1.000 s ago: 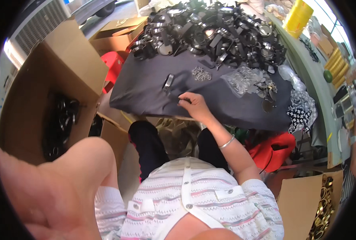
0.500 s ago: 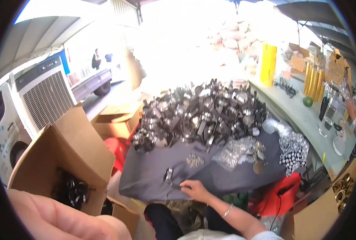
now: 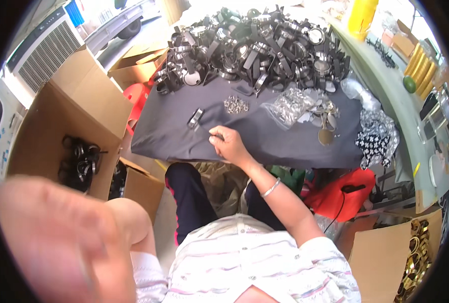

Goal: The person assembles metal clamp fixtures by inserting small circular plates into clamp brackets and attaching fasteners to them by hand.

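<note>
My right hand [image 3: 228, 146], with a silver bangle on its wrist, is over the near edge of the dark cloth on the table [image 3: 159, 126]. Its fingers are pinched together; what they hold, if anything, is too small to make out. Just beyond them lies a single black-and-silver banded piece [image 3: 195, 118]. Farther off is a little heap of small metal parts [image 3: 236, 104]. My left hand [image 3: 58, 237] looms large and smeared at the lower left, close to the camera, so its fingers cannot be read.
A big pile of black-and-silver banded pieces [image 3: 255, 50] covers the table's far side. Right of the small parts are a clear plastic bag of parts [image 3: 287, 107] and round metal discs [image 3: 325, 136]. Cardboard boxes stand left [image 3: 38, 131] and right [image 3: 381, 257]; a green side table [image 3: 386, 96] runs along the right.
The view has tipped downward, bringing my shirt and legs into sight. My left hand remains near the camera, now more blurred. My right hand's fingers have drawn together off the cloth.
</note>
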A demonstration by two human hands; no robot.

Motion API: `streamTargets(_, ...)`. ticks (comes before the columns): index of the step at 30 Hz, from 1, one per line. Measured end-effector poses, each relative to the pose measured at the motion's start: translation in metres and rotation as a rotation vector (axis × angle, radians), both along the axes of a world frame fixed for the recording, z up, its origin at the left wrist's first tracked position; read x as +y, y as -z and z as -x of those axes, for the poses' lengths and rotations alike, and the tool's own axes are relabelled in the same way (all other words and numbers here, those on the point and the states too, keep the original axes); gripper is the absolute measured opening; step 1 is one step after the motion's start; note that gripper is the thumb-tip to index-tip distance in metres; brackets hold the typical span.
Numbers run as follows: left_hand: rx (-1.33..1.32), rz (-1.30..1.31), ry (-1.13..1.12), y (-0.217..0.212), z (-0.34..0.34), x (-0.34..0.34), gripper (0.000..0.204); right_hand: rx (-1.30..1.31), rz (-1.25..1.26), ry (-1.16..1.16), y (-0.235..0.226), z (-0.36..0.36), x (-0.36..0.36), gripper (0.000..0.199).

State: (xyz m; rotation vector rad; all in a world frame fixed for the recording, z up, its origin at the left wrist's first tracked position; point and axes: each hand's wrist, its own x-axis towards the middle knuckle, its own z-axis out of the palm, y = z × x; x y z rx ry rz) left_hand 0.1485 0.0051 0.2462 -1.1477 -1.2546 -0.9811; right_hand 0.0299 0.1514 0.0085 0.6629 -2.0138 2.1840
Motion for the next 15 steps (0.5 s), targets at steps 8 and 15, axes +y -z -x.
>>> streamTargets(8, -1.081, -0.145, -0.388, 0.133, 0.098, 0.007, 0.037, -0.136, 0.259, -0.062, 0.011, -0.001, 0.014, 0.012)
streamTargets(15, -1.542, -0.363, 0.297, 0.207, 0.119, 0.001, 0.047, -0.221, 0.236, -0.173, 0.007, 0.000, 0.002, 0.010)
